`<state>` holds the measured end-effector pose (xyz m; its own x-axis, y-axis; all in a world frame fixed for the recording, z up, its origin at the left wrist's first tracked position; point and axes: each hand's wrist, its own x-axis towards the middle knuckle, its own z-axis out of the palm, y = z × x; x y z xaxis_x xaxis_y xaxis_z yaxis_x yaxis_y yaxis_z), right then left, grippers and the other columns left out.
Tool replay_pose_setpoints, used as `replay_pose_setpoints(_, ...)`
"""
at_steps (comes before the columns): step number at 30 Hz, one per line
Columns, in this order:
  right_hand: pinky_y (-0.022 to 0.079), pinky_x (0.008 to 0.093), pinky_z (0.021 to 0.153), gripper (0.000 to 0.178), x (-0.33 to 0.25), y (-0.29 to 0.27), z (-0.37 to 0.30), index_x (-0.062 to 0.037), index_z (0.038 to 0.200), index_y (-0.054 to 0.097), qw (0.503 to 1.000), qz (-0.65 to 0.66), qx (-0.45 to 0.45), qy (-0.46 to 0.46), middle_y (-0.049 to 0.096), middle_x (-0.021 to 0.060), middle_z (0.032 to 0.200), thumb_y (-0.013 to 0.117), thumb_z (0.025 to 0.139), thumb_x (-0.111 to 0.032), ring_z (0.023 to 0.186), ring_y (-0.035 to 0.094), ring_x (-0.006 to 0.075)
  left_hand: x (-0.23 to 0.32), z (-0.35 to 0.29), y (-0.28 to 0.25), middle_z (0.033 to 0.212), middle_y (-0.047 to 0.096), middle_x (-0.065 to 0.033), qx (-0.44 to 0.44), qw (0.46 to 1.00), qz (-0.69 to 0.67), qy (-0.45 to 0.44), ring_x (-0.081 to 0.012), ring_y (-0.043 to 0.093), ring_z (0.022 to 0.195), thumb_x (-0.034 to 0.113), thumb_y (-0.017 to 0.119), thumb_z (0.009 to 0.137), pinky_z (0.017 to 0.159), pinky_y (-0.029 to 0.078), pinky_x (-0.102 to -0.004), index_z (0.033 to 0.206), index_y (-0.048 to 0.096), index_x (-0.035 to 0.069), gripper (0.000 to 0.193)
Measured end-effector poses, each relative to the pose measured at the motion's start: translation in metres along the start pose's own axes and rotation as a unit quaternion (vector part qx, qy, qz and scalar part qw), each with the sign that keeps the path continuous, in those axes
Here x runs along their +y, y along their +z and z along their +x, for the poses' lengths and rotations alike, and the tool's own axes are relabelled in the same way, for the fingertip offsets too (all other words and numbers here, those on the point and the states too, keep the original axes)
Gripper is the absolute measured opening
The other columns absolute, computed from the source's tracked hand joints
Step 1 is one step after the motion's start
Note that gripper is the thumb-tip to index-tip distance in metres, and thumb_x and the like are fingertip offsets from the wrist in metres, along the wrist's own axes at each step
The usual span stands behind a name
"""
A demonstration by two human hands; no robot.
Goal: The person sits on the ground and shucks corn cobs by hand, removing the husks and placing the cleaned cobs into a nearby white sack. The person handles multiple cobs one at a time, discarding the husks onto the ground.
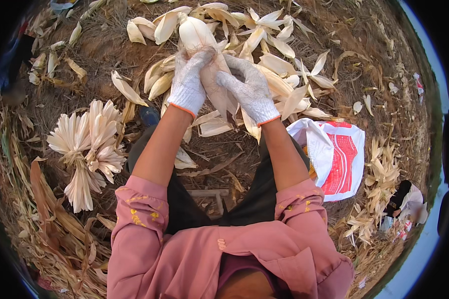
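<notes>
Both my hands wear white knit gloves with orange cuff edges. Between them is an ear of corn point(218, 92) in its pale husk, brownish silk clinging to it, its narrow end pointing toward me. My left hand point(187, 84) wraps the ear from the left, fingers curled near its far part. From the right, my right hand point(252, 89) grips it with the thumb laid against the husk; some of its fingertips are hidden. Just beyond the gloves lies another pale, husk-covered ear point(194, 34). Loose husks point(279, 82) spread on the ground around and beyond my hands.
To my right stands a white and red woven bag point(341, 159), something yellow showing at its mouth. Fanned bundles of pale husks point(87, 144) lie at left. Dry stalks point(55, 219) heap at lower left. Another person point(404, 204) is at the far right.
</notes>
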<state>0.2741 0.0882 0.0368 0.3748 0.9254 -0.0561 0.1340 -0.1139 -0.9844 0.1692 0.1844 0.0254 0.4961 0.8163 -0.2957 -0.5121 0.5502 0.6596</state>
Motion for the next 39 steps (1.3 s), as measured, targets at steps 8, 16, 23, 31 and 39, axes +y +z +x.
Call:
replay_pose_setpoints(8, 0.048, 0.0340, 0.077, 0.027, 0.002, -0.005, 0.000, 0.0013, 0.103, 0.064, 0.979, -0.165, 0.085, -0.082, 0.065, 0.0168, 0.094, 0.061, 0.087, -0.020, 0.085, 0.063, 0.0289, -0.002, 0.003, -0.011, 0.099, 0.060, -0.0112, -0.008, 1.000, 0.009, -0.024, -0.0187, 0.060, 0.089, 0.012, 0.065, 0.083, 0.078, 0.053, -0.0337, 0.112, 0.052, 0.001, 0.034)
replay_pose_setpoints(16, 0.048, 0.0321, 0.084, 0.031, 0.004, -0.013, 0.003, 0.0012, 0.112, 0.059, 0.998, -0.064, 0.005, -0.019, 0.066, 0.0134, 0.098, 0.058, 0.086, -0.014, 0.095, 0.063, 0.0211, -0.001, -0.004, -0.012, 0.099, 0.061, -0.0067, 0.012, 0.996, -0.057, -0.062, -0.0213, 0.059, 0.092, 0.017, 0.060, 0.085, 0.085, 0.050, -0.0370, 0.102, 0.059, 0.005, 0.021)
replay_pose_setpoints(23, 0.048, 0.0330, 0.089, 0.046, 0.014, -0.011, -0.001, 0.0009, 0.127, 0.046, 0.997, -0.051, -0.055, -0.010, 0.061, 0.0166, 0.113, 0.053, 0.082, -0.008, 0.104, 0.060, 0.0212, 0.001, -0.002, -0.017, 0.100, 0.060, -0.0075, -0.008, 0.991, -0.101, -0.092, -0.0212, 0.058, 0.096, 0.021, 0.059, 0.087, 0.089, 0.048, -0.0385, 0.106, 0.056, 0.005, 0.024)
replay_pose_setpoints(31, 0.045, 0.0328, 0.094, 0.048, 0.016, -0.006, -0.004, -0.0017, 0.128, 0.047, 0.995, -0.081, -0.025, -0.044, 0.057, 0.0169, 0.119, 0.051, 0.081, -0.009, 0.111, 0.057, 0.0274, -0.008, 0.006, -0.019, 0.102, 0.062, -0.0066, 0.042, 0.997, 0.007, -0.056, -0.0196, 0.059, 0.096, 0.017, 0.063, 0.085, 0.085, 0.050, -0.0350, 0.106, 0.061, 0.004, 0.025)
replay_pose_setpoints(39, 0.041, 0.0287, 0.097, 0.051, -0.006, -0.005, -0.008, -0.0032, 0.132, 0.047, 0.989, -0.007, -0.118, 0.087, 0.056, 0.0110, 0.124, 0.047, 0.081, -0.004, 0.115, 0.053, 0.0201, 0.005, -0.001, -0.014, 0.107, 0.060, -0.0084, 0.057, 0.994, -0.078, -0.041, -0.0236, 0.058, 0.099, 0.019, 0.057, 0.090, 0.089, 0.049, -0.0394, 0.112, 0.056, 0.004, 0.027)
